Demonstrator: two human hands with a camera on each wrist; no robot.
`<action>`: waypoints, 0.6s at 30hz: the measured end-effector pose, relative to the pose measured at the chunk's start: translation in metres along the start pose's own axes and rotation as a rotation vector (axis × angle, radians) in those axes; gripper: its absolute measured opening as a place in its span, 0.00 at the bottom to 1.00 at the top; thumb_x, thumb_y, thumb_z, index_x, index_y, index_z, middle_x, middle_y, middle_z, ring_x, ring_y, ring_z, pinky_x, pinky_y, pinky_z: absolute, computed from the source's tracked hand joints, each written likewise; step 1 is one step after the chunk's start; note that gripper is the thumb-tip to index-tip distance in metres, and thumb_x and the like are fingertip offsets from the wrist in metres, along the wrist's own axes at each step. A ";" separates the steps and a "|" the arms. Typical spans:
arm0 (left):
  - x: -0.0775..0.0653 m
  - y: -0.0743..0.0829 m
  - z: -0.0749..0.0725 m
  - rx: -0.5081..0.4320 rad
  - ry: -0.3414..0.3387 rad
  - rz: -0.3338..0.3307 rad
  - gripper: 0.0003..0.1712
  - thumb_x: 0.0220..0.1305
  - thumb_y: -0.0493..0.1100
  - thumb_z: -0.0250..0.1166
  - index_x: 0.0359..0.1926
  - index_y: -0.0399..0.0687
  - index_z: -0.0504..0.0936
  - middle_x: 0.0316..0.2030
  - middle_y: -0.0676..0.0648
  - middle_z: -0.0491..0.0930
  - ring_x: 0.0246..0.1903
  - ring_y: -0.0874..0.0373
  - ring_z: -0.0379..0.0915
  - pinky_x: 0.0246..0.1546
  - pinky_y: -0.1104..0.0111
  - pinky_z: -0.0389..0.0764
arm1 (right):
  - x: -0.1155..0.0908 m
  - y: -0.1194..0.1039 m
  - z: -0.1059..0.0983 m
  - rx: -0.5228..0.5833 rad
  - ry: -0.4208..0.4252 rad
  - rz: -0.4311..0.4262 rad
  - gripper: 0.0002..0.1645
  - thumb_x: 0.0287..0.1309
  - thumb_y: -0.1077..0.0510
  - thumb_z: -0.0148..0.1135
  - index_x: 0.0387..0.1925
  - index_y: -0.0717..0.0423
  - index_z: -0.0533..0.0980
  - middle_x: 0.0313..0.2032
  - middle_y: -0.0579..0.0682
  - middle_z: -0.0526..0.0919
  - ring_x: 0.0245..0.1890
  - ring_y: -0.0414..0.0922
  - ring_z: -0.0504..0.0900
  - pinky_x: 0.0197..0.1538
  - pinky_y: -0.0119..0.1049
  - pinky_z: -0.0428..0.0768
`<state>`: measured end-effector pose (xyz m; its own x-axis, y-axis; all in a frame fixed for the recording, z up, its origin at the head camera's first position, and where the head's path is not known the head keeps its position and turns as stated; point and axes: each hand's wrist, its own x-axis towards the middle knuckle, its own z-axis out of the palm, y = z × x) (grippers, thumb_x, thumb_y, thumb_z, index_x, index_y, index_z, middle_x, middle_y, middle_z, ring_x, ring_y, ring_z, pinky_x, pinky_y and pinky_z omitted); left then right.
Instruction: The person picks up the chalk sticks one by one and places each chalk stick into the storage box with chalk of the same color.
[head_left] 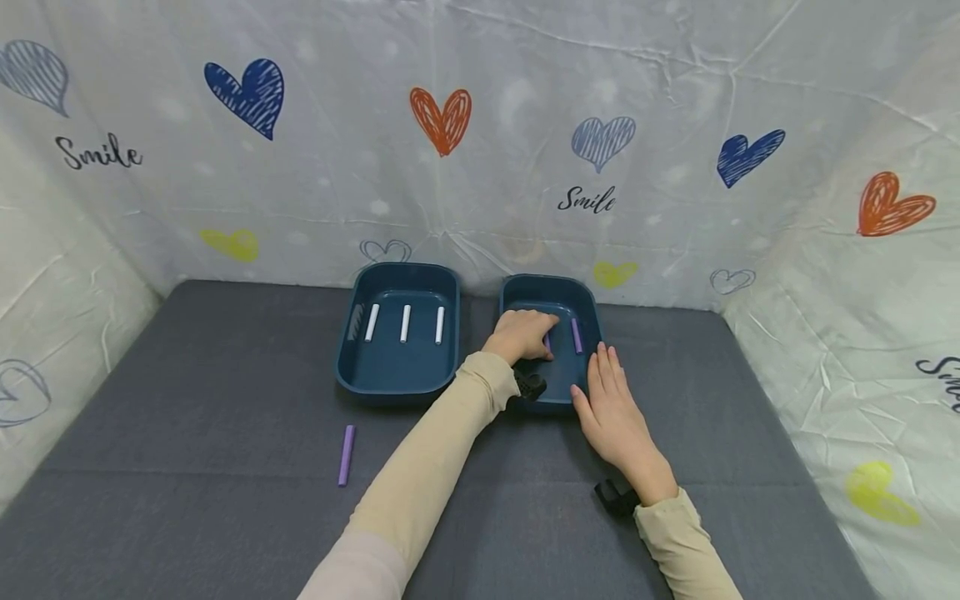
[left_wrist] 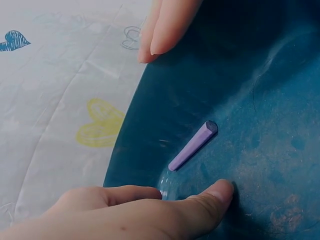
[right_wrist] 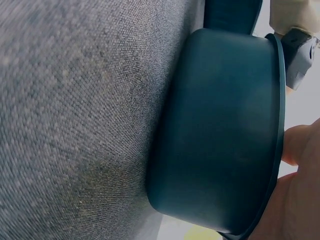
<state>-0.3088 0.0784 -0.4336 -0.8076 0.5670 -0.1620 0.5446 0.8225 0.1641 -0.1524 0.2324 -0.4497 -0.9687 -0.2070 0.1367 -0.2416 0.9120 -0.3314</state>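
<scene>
In the head view my left hand (head_left: pixel 519 335) reaches into the right blue tray, its thumb and index finger at the two ends of a partly hidden purple stick (head_left: pixel 547 341). A second purple stick (left_wrist: pixel 194 146) lies on the tray floor, apart from the left fingers in the left wrist view. My right hand (head_left: pixel 617 410) lies with straight fingers along the right side of this tray (right_wrist: pixel 225 130); the right wrist view shows fingers at its rim. Another purple stick (head_left: pixel 347 455) lies on the grey cloth, left of my left forearm.
A left blue tray (head_left: pixel 397 380) holds three white sticks (head_left: pixel 405 323) in a row. Both trays stand at the back of the grey-covered table (head_left: pixel 225 467), near a white curtain (head_left: pixel 510 50) printed with hearts. My left forearm (head_left: pixel 420 475) crosses the table between the loose stick and the right tray.
</scene>
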 end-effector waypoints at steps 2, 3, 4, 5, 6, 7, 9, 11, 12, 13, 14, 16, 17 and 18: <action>0.000 0.000 0.000 0.000 0.001 0.002 0.42 0.62 0.58 0.70 0.74 0.56 0.66 0.65 0.50 0.74 0.60 0.52 0.73 0.55 0.58 0.78 | 0.000 0.000 0.000 0.002 -0.003 0.000 0.41 0.78 0.45 0.39 0.74 0.74 0.47 0.77 0.64 0.38 0.77 0.56 0.33 0.75 0.56 0.45; 0.000 -0.001 0.000 -0.001 0.002 0.003 0.42 0.62 0.58 0.70 0.74 0.56 0.66 0.65 0.50 0.73 0.60 0.52 0.73 0.55 0.58 0.78 | 0.000 0.000 0.000 0.003 -0.004 0.001 0.41 0.78 0.45 0.39 0.74 0.74 0.47 0.77 0.64 0.38 0.77 0.56 0.33 0.75 0.56 0.45; 0.001 -0.001 0.000 -0.001 0.004 0.004 0.42 0.62 0.57 0.70 0.74 0.56 0.66 0.66 0.50 0.73 0.60 0.52 0.73 0.55 0.58 0.77 | 0.000 0.000 0.000 0.004 -0.004 0.001 0.41 0.78 0.45 0.39 0.74 0.74 0.47 0.77 0.64 0.38 0.77 0.56 0.33 0.75 0.56 0.45; 0.001 -0.001 0.001 -0.001 0.006 0.005 0.42 0.62 0.57 0.70 0.73 0.56 0.66 0.66 0.50 0.73 0.61 0.52 0.73 0.55 0.58 0.77 | 0.000 0.000 0.000 0.004 -0.003 0.001 0.41 0.78 0.45 0.39 0.74 0.74 0.47 0.77 0.64 0.38 0.77 0.56 0.33 0.75 0.56 0.45; 0.000 -0.001 0.001 -0.001 0.007 0.005 0.42 0.61 0.57 0.70 0.73 0.56 0.67 0.66 0.50 0.73 0.61 0.52 0.72 0.56 0.57 0.77 | 0.000 0.000 0.000 0.004 -0.001 0.000 0.41 0.78 0.45 0.39 0.74 0.74 0.47 0.77 0.64 0.38 0.77 0.56 0.33 0.75 0.56 0.45; 0.000 -0.001 0.001 -0.001 0.009 0.006 0.42 0.61 0.57 0.70 0.73 0.55 0.67 0.66 0.50 0.72 0.62 0.53 0.72 0.56 0.57 0.77 | 0.000 0.000 0.000 0.004 0.000 0.000 0.41 0.78 0.45 0.39 0.74 0.74 0.47 0.77 0.64 0.38 0.77 0.57 0.34 0.75 0.56 0.45; 0.000 -0.001 0.001 0.002 0.009 0.005 0.42 0.61 0.58 0.70 0.73 0.55 0.66 0.67 0.50 0.71 0.63 0.53 0.70 0.58 0.57 0.76 | 0.000 0.000 0.000 0.004 0.003 -0.002 0.41 0.78 0.45 0.39 0.74 0.74 0.48 0.77 0.64 0.39 0.77 0.57 0.35 0.75 0.56 0.45; 0.000 -0.001 0.001 0.004 0.009 0.002 0.42 0.62 0.58 0.70 0.74 0.55 0.66 0.68 0.50 0.71 0.64 0.53 0.69 0.59 0.57 0.75 | 0.000 0.000 0.000 0.004 0.005 -0.003 0.41 0.78 0.45 0.39 0.74 0.74 0.48 0.77 0.64 0.39 0.77 0.58 0.36 0.75 0.57 0.45; 0.000 -0.001 0.001 0.006 0.009 0.001 0.42 0.62 0.58 0.70 0.74 0.55 0.66 0.68 0.50 0.70 0.64 0.53 0.69 0.59 0.57 0.75 | 0.000 0.000 0.000 0.005 0.004 -0.003 0.41 0.78 0.45 0.39 0.74 0.74 0.48 0.77 0.64 0.39 0.77 0.58 0.35 0.75 0.57 0.45; 0.000 -0.001 0.001 0.008 0.008 -0.001 0.42 0.62 0.58 0.70 0.74 0.56 0.66 0.68 0.50 0.70 0.64 0.53 0.68 0.59 0.58 0.75 | 0.000 0.000 0.000 0.006 0.003 -0.002 0.41 0.78 0.45 0.39 0.74 0.74 0.48 0.77 0.64 0.39 0.77 0.57 0.35 0.75 0.56 0.45; 0.000 -0.001 0.000 0.011 0.008 -0.003 0.42 0.62 0.58 0.70 0.74 0.56 0.66 0.68 0.50 0.70 0.65 0.53 0.68 0.59 0.58 0.75 | 0.000 0.000 0.000 0.006 0.003 -0.002 0.41 0.78 0.45 0.39 0.74 0.74 0.48 0.77 0.64 0.38 0.77 0.57 0.34 0.75 0.56 0.45; -0.001 0.000 0.000 0.013 0.006 -0.006 0.42 0.62 0.57 0.69 0.74 0.56 0.66 0.68 0.50 0.70 0.64 0.53 0.68 0.59 0.58 0.75 | 0.000 0.000 0.000 0.008 0.000 -0.001 0.41 0.78 0.45 0.39 0.74 0.74 0.47 0.77 0.63 0.38 0.77 0.56 0.33 0.75 0.56 0.45; -0.001 0.000 0.000 0.014 0.005 -0.006 0.42 0.63 0.57 0.69 0.74 0.56 0.66 0.68 0.50 0.70 0.64 0.53 0.68 0.59 0.58 0.75 | 0.000 0.000 0.000 0.008 0.000 0.000 0.41 0.78 0.45 0.39 0.74 0.74 0.47 0.77 0.63 0.38 0.77 0.55 0.33 0.75 0.56 0.45; -0.001 0.000 -0.001 0.015 0.003 -0.005 0.41 0.63 0.57 0.69 0.74 0.56 0.66 0.68 0.50 0.70 0.64 0.53 0.68 0.59 0.58 0.75 | 0.000 0.001 0.000 0.008 -0.001 0.000 0.41 0.78 0.45 0.39 0.74 0.74 0.47 0.77 0.63 0.38 0.77 0.55 0.32 0.75 0.56 0.45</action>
<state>-0.3081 0.0776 -0.4327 -0.8110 0.5629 -0.1597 0.5439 0.8258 0.1490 -0.1526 0.2328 -0.4502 -0.9688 -0.2070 0.1360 -0.2418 0.9091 -0.3392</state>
